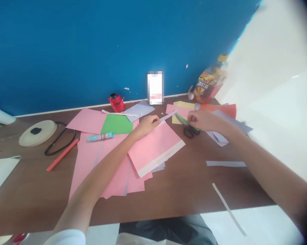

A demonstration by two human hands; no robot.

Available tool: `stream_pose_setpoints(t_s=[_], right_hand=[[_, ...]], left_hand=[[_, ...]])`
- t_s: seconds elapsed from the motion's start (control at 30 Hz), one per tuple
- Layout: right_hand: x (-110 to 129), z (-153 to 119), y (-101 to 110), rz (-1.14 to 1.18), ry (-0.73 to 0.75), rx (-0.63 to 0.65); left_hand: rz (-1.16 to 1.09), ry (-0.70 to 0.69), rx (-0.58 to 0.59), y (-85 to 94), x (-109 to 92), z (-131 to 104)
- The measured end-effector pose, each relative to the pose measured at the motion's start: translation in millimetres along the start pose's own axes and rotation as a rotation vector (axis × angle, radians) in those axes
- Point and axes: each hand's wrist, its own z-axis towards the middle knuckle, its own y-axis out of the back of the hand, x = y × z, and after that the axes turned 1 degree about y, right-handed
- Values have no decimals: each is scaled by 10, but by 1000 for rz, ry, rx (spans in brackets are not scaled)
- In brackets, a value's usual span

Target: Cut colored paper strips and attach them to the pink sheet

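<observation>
My left hand (pixel 148 125) is closed at the top edge of a pink sheet (pixel 157 146) with a white border, and a narrow lavender paper strip (pixel 168 116) sticks out from its fingers. To the right, my right hand (pixel 199 119) has its fingers curled together; whatever they hold is hidden. Just below it lie black-handled scissors (pixel 188 132), blades pointing up and left. A thin green strip (pixel 183 119) runs beside the blades toward the right hand. Left of my left forearm, a light-blue glue stick (pixel 100 136) rests on pink paper (pixel 88 156) near a green sheet (pixel 117 124).
Along the blue wall stand a red object (pixel 116 102), a blurred-out white rectangle (pixel 155 87) and a drink bottle (pixel 210 83). A round cream lid (pixel 38 134), black cord (pixel 60 146) and red stick (pixel 62 155) lie left. A pale strip (pixel 228 207) hangs past the front edge.
</observation>
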Motion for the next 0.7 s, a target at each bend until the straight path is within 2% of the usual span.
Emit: stream_pose_setpoints(t_s=[0.03, 0.13, 0.3, 0.47, 0.53, 0.6, 0.7], right_hand=[[37, -66, -76, -17, -16, -6], [200, -245, -252, -259, -131, -134], [392, -396, -476, -425, -97, -151], [459, -407, -685, -633, -152, -281], [425, -378, -704, -614, -156, -328], [338, -323, -688, -497, -134, -361], [157, -203, -651, -89, -68, -452]], left_hand=[[-16, -3, 5, -7, 20, 14], [-108, 26, 21, -6, 80, 49], [-296, 46, 63, 28, 107, 57], [-478, -43, 82, -2, 106, 43], [-518, -68, 86, -19, 119, 42], [-532, -95, 71, -30, 140, 49], [-538, -130, 32, -38, 177, 71]])
